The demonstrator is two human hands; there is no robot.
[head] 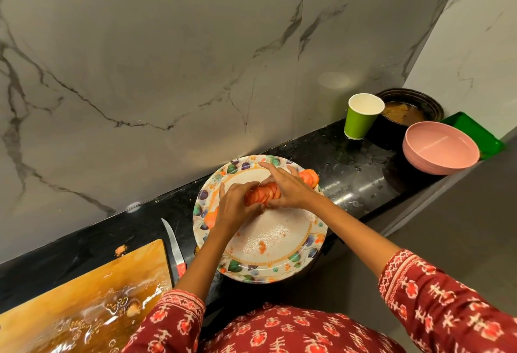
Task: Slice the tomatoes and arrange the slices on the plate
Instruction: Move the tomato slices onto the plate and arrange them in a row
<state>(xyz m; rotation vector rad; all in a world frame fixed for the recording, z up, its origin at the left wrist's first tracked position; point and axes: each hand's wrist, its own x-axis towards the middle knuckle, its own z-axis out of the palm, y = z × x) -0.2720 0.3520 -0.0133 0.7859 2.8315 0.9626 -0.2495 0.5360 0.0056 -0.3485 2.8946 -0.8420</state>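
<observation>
On the black counter's plate (291, 240), both hands' fingers (240, 187) apparently cup the tomato slices (261, 196) between them.

The counter (349, 182) is a narrow strip under the marble wall (167, 58). The plate (268, 266) fills its depth at frame centre. Lower left, knife (175, 249) and cutting board (84, 296) crowd it; upper right, green cup (361, 117), dark pot (411, 112) and pink bowl (440, 148) block. Bare counter lies open between plate and cup.

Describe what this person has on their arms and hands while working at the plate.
Both arms wear dark red sleeves printed with small orange-red and cream motifs, each ending in a patterned band below the elbow. The left hand and right hand are bare: no gloves, rings or bracelets show.
</observation>
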